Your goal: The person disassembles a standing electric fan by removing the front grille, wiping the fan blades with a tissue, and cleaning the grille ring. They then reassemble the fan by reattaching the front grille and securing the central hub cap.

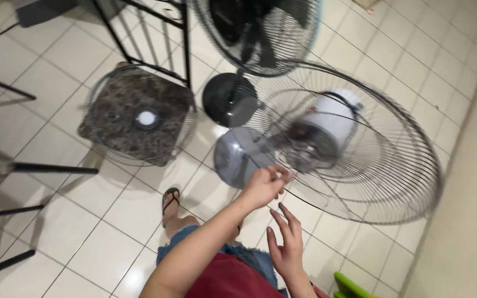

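Wire grille (360, 154) of the fan lay just beyond our left hand (263, 185), whose fingers seemed to pinch its lower rim; our right hand (287, 248) hovered nearer us, fingers spread, touching nothing.

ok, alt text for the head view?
Seen from above, a person's left hand pinches the rim of a stand fan's rear wire grille, motor exposed, while the right hand hovers open just below. A detached grille rests on a marble-patterned stool on the white tiled floor; a second fan stands behind.
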